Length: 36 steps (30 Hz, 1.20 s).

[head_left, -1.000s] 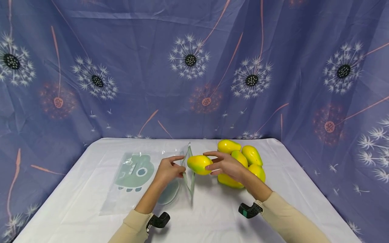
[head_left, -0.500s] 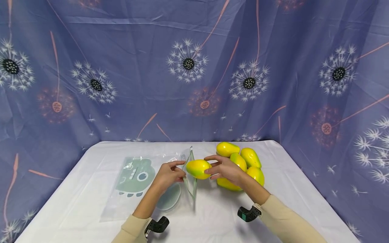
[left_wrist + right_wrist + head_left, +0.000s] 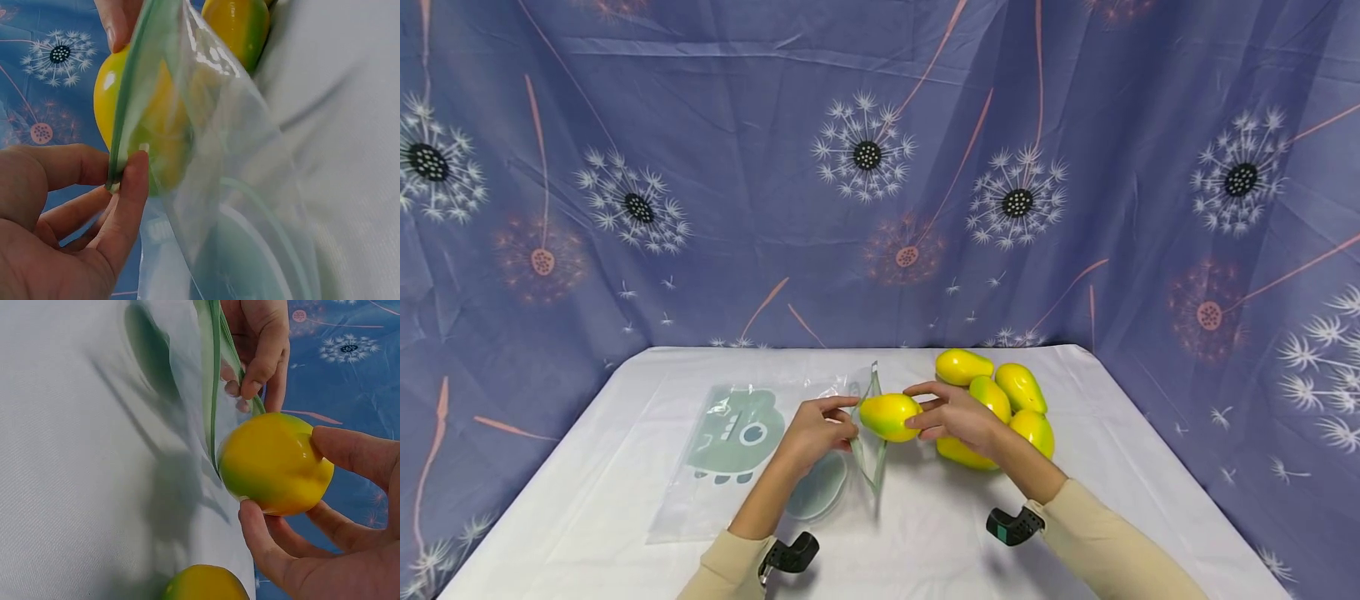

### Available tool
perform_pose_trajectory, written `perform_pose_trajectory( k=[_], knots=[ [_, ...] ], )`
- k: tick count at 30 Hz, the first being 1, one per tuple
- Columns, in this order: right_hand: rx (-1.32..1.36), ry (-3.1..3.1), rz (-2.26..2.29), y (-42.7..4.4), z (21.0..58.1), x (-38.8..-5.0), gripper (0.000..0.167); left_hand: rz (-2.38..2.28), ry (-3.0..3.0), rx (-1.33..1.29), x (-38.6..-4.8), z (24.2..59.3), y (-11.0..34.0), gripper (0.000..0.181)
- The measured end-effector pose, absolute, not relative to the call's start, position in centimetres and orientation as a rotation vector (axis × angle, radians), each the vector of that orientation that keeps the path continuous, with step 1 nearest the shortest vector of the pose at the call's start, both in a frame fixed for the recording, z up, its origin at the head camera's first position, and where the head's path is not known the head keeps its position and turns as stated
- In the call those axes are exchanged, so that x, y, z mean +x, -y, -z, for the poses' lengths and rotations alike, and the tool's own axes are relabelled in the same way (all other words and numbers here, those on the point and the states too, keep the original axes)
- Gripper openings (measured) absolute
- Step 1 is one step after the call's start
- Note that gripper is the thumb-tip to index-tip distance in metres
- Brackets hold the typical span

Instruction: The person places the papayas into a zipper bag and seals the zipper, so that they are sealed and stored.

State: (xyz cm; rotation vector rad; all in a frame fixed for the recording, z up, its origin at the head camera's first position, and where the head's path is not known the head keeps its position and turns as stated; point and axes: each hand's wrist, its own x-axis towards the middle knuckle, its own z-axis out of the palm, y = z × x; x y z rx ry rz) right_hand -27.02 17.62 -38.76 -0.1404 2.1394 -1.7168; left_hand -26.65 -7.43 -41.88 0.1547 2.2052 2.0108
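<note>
One clear printed bag, mouth parted: at it, one left hand, thumb and fingers closed in a pinch on the bag's green edge; just right of it, one right hand, fingers half-spread, held one yellow-green fruit by its rounded end. Over the last second the fruit had shifted only slightly nearer, its tip now at the bag's mouth, which suggested that entry was only beginning; whether it touched the film could not be told. Further right of the bag lay the loose fruits.
</note>
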Motion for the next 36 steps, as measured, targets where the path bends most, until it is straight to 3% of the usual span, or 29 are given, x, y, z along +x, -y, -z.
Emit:
perform_pose_trajectory(
  k=[36],
  knots=[
    [-0.135,-2.249,1.645,-15.1,39.2,-28.3,0.059,-2.158,-2.071,0.15,-26.6,39.9,7.8,0.046]
  ],
)
